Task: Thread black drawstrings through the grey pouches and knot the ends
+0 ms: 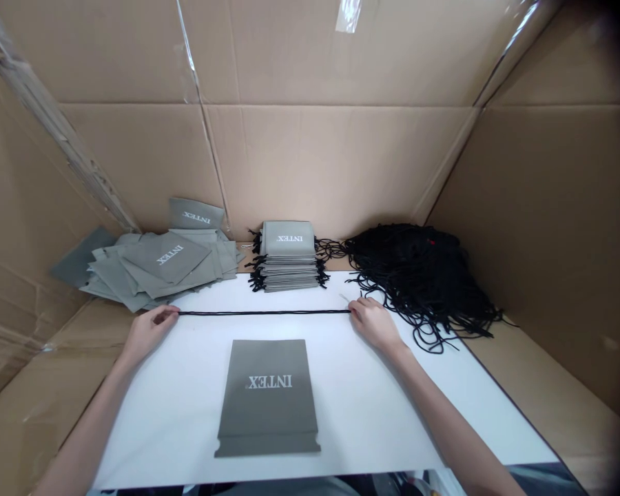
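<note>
Fingers of both hands, left (pixel 152 329) and right (pixel 375 322), pinching black cord (pixel 264 313) pretty taut, just beyond the near grey pouch (pixel 269 406).

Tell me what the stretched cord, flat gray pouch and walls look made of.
Cord: matte black, probably textile, like the limp cord pile. Pouch: matte gray, perhaps synthetic fabric, thin and smooth. Walls: dull brown cardboard, by the straight creases and taped seams.

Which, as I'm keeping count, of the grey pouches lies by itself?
The grey pouch flat on the white table, nearest the person; the rest are in the heap or stack.
</note>
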`<act>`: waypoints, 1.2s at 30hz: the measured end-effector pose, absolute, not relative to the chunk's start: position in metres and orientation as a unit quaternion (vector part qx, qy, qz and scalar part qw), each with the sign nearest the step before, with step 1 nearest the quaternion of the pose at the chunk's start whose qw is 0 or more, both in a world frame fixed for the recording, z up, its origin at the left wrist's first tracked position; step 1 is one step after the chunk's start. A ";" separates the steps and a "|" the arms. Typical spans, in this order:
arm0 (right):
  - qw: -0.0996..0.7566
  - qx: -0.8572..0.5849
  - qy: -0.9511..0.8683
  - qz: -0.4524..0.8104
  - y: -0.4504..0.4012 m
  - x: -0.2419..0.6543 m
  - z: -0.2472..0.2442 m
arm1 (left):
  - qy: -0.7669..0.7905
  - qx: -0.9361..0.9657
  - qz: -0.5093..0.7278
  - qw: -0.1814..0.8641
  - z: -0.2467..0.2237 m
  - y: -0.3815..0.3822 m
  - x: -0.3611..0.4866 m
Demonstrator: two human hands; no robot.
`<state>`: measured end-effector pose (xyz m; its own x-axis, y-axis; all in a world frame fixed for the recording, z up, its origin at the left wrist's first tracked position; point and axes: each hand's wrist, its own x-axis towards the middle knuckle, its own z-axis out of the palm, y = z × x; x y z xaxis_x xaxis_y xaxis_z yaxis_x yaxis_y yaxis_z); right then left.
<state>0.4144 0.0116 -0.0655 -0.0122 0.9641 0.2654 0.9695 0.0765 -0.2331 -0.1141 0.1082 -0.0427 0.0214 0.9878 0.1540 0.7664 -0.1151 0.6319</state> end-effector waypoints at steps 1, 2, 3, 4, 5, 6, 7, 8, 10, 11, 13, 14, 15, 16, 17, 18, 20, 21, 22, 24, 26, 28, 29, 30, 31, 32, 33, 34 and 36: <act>0.175 -0.679 -0.713 -0.012 0.011 0.415 -0.065 | 0.636 0.689 0.289 0.193 -0.043 0.108 -0.114; 0.172 -0.679 -0.713 -0.016 0.012 0.415 -0.065 | 0.636 0.689 0.289 0.193 -0.044 0.108 -0.115; 0.170 -0.680 -0.713 -0.019 0.012 0.415 -0.065 | 0.636 0.688 0.291 0.193 -0.044 0.108 -0.116; 0.170 -0.683 -0.711 -0.022 0.012 0.415 -0.066 | 0.637 0.686 0.294 0.193 -0.044 0.109 -0.116; 0.169 -0.685 -0.708 -0.025 0.012 0.415 -0.066 | 0.636 0.685 0.298 0.193 -0.044 0.109 -0.117; 0.170 -0.688 -0.705 -0.029 0.013 0.415 -0.067 | 0.636 0.683 0.303 0.194 -0.043 0.110 -0.117; 0.169 -0.691 -0.702 -0.032 0.013 0.415 -0.068 | 0.636 0.680 0.309 0.195 -0.043 0.111 -0.117; 0.169 -0.693 -0.700 -0.034 0.013 0.415 -0.068 | 0.637 0.676 0.316 0.196 -0.042 0.111 -0.116; 0.166 -0.695 -0.699 -0.038 0.013 0.415 -0.068 | 0.640 0.664 0.332 0.198 -0.041 0.112 -0.114; 0.165 -0.695 -0.699 -0.039 0.012 0.415 -0.068 | 0.643 0.656 0.342 0.200 -0.041 0.112 -0.112; 0.161 -0.694 -0.701 -0.040 0.010 0.414 -0.066 | 0.647 0.637 0.364 0.208 -0.040 0.111 -0.110; 0.159 -0.695 -0.700 -0.041 0.009 0.415 -0.065 | 0.649 0.626 0.378 0.213 -0.040 0.111 -0.108; 0.157 -0.697 -0.698 -0.043 0.007 0.415 -0.064 | 0.651 0.611 0.395 0.216 -0.040 0.110 -0.107; 0.156 -0.701 -0.694 -0.046 0.006 0.415 -0.063 | 0.652 0.594 0.418 0.216 -0.040 0.109 -0.106; 0.153 -0.707 -0.689 -0.050 0.005 0.416 -0.061 | 0.652 0.574 0.446 0.216 -0.039 0.109 -0.104; 0.150 -0.714 -0.682 -0.054 0.004 0.417 -0.061 | 0.649 0.552 0.478 0.213 -0.037 0.109 -0.102; 0.142 -0.732 -0.664 -0.063 0.004 0.418 -0.060 | 0.634 0.504 0.548 0.208 -0.029 0.111 -0.097; 0.137 -0.740 -0.655 -0.066 0.005 0.419 -0.061 | 0.622 0.482 0.583 0.204 -0.023 0.112 -0.092; 0.132 -0.748 -0.647 -0.068 0.005 0.420 -0.062 | 0.607 0.463 0.613 0.203 -0.014 0.113 -0.086; 0.122 -0.759 -0.636 -0.072 0.007 0.420 -0.063 | 0.571 0.442 0.662 0.203 0.007 0.116 -0.070; 0.110 -0.763 -0.633 -0.077 0.009 0.418 -0.065 | 0.526 0.450 0.688 0.220 0.032 0.115 -0.049; 0.096 -0.764 -0.633 -0.083 0.011 0.416 -0.065 | 0.480 0.474 0.696 0.245 0.059 0.111 -0.024; 0.089 -0.764 -0.633 -0.086 0.012 0.415 -0.064 | 0.458 0.489 0.695 0.261 0.071 0.108 -0.011; 0.082 -0.766 -0.632 -0.090 0.013 0.414 -0.063 | 0.437 0.505 0.691 0.276 0.082 0.105 0.001; 0.075 -0.767 -0.630 -0.093 0.015 0.412 -0.062 | 0.417 0.518 0.688 0.289 0.092 0.102 0.013; 0.066 -0.770 -0.628 -0.095 0.017 0.411 -0.061 | 0.400 0.533 0.682 0.302 0.101 0.099 0.025; 0.057 -0.774 -0.623 -0.096 0.020 0.410 -0.060 | 0.385 0.542 0.678 0.314 0.108 0.097 0.035; 0.048 -0.780 -0.617 -0.096 0.023 0.408 -0.059 | 0.372 0.551 0.675 0.319 0.113 0.094 0.045; 0.032 -0.794 -0.600 -0.094 0.031 0.406 -0.057 | 0.339 0.565 0.673 0.337 0.120 0.090 0.063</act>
